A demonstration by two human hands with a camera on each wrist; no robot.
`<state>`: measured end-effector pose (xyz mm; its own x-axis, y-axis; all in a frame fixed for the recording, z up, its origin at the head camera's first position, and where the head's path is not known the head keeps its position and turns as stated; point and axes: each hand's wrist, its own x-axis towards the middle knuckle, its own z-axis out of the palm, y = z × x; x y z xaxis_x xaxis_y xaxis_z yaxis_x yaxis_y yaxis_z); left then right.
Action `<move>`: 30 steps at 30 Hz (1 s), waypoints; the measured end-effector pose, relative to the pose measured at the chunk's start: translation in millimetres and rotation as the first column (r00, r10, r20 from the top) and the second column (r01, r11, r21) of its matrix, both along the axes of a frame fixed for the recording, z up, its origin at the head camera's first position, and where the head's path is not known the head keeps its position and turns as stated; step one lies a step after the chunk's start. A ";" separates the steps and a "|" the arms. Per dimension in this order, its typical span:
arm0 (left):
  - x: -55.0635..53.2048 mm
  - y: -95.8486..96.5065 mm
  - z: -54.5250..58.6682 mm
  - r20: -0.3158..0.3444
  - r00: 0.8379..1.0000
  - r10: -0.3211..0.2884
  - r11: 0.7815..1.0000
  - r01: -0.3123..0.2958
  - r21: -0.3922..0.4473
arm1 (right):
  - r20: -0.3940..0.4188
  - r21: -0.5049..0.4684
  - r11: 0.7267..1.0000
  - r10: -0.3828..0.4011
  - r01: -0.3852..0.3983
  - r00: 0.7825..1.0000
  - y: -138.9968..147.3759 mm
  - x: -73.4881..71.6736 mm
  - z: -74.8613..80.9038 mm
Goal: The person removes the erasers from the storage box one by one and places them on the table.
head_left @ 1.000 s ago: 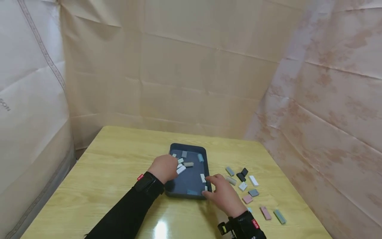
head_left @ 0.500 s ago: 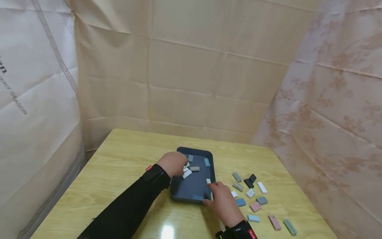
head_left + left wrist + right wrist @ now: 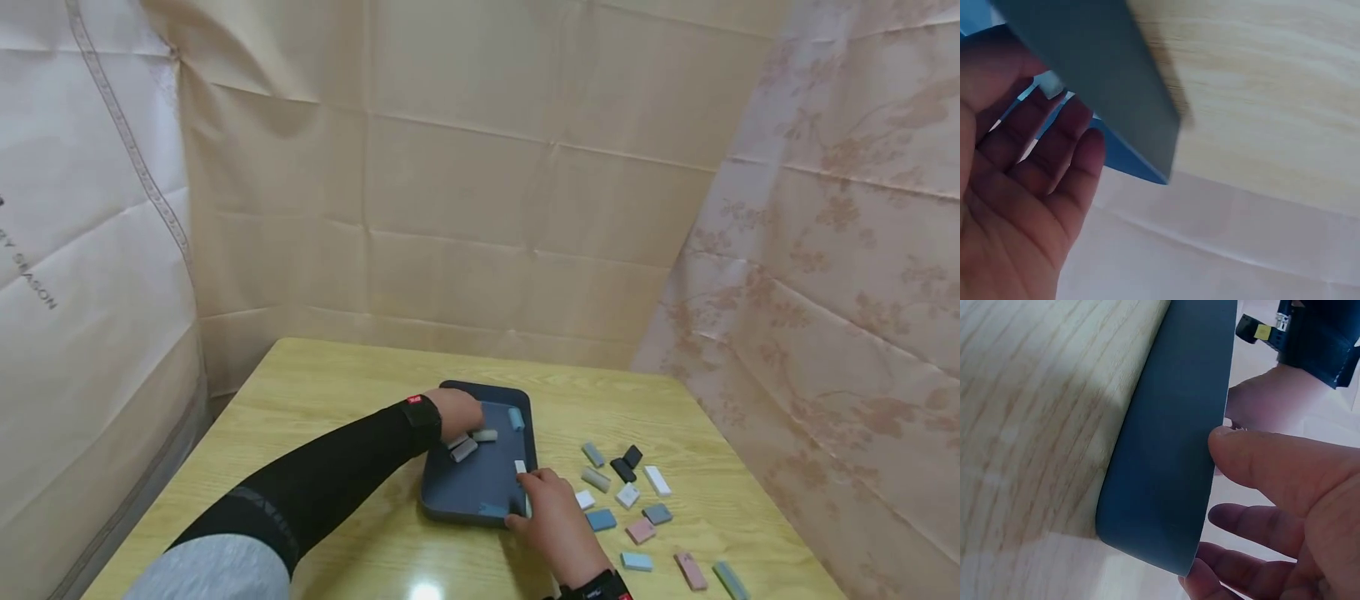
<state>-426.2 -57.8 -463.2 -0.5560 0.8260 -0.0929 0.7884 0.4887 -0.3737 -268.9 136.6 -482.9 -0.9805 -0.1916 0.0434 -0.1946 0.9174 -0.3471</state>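
Note:
My left hand [image 3: 459,414] reaches over the left wall into the dark blue-grey tray [image 3: 476,487], its fingers bent. In the left wrist view a pale small block [image 3: 1049,84] shows by the fingertips; whether they pinch it I cannot tell. Below this hand lie a greyish block [image 3: 464,450] and a beige, rounded one [image 3: 485,435]. My right hand [image 3: 557,521] grips the tray's near right corner, thumb [image 3: 1235,450] against the outer wall. A white block [image 3: 521,467] lies in the tray by its fingertips. A light-blue block [image 3: 516,418] rests near the far right wall.
Right of the tray, several small blocks are scattered on the wooden table [image 3: 360,400]: black [image 3: 622,469], white [image 3: 657,481], pink [image 3: 690,571], blue [image 3: 601,520] and green [image 3: 731,580] among them. Cloth sheets [image 3: 450,208] hang behind and at both sides.
My left hand has reached farther into the tray, now covering the grey block near its far left, and the forearm has swung flatter. The right hand stays at the tray's near right corner.

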 end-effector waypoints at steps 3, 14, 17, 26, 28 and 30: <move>-1.5 -5.4 -0.3 -0.033 0.999 0.007 1.000 -0.007 -0.014 | -0.016 -0.001 1.000 0.007 -0.007 1.000 -1.5 1.7 0.1; 6.9 -66.0 16.6 0.269 0.946 0.180 0.801 -0.300 0.518 | -0.097 -0.040 0.999 -0.006 0.003 0.995 -1.7 8.0 -0.3; 9.3 -92.5 12.9 0.390 0.885 0.255 0.693 -0.449 0.564 | -0.080 -0.038 0.999 -0.021 0.018 0.997 0.0 7.8 -0.7; 8.0 -137.6 -21.9 0.434 0.830 0.351 0.774 -0.518 0.365 | -0.054 -0.040 0.999 -0.020 0.018 0.998 2.1 7.1 -2.6; 9.2 -140.2 -24.6 0.483 0.792 0.373 0.746 -0.566 0.352 | -0.056 -0.038 0.999 -0.017 0.015 0.998 1.6 6.1 -2.7; 10.8 -141.3 -25.2 0.521 0.761 0.387 0.722 -0.602 0.342 | -0.058 -0.036 0.999 -0.017 0.014 0.998 1.3 5.1 -3.0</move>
